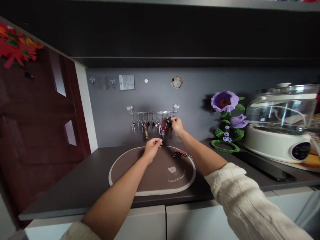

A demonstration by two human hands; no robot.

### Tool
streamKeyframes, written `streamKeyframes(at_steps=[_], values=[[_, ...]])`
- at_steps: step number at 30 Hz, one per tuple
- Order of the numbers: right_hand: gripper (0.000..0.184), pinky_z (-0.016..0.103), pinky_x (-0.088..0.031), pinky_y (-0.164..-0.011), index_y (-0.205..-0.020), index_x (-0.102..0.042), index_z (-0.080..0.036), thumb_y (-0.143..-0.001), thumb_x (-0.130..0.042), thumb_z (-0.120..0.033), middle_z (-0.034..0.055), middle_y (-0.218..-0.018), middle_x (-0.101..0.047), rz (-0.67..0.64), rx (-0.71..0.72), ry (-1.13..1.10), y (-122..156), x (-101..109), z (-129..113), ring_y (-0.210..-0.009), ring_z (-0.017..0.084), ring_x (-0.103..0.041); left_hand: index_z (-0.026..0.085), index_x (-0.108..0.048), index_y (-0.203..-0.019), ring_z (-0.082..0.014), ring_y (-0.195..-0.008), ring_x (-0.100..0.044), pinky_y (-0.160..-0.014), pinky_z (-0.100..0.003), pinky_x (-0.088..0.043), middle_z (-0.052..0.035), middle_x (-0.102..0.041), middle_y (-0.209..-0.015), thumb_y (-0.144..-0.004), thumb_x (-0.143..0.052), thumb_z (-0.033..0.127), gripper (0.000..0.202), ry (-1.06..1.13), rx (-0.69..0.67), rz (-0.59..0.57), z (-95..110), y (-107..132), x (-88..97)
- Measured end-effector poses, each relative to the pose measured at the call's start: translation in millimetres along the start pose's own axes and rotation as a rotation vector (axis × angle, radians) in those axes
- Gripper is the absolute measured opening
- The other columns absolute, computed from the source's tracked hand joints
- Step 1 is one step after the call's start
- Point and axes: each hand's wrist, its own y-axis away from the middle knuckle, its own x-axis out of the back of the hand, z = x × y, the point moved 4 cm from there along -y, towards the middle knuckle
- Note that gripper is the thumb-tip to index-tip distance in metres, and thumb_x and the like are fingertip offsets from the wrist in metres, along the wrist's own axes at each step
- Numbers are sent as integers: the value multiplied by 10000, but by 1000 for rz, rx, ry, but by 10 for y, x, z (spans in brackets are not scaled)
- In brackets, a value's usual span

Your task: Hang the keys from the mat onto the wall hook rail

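Several key sets hang from a clear hook rail (153,112) on the grey wall. My right hand (178,127) is at the rail's right end, its fingers closed on a bunch of dark keys (169,122) with a ring. Lower and to the left, my left hand (152,149) has thumb and fingers pinched together, just below a small grey padlock-like tag (163,132); I cannot make out what, if anything, is in the pinch. A key bunch with a red strap (180,153) lies on the brown oval mat (130,176) beneath my hands.
A dark shelf (160,40) overhangs the counter (82,173). To the right stand purple artificial flowers (225,101), a black phone-like slab (265,165) and a white appliance with a clear top (272,136). Empty hooks (112,82) and a switch panel (127,82) are on the wall.
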Motion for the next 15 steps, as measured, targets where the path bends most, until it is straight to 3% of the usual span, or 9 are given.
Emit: streamKeyframes(at_steps=[15], values=[[211, 209, -348, -523, -617, -529, -149, -693, -436, -322, -4, -529, -513, 69, -56, 186, -82, -42, 194, -503, 92, -430, 127, -587, -778, -75, -546, -469, -453, -176, -319, -33, -576, -670, -630, -568, 402, 313, -11, -2, -7, -38, -22, 19]])
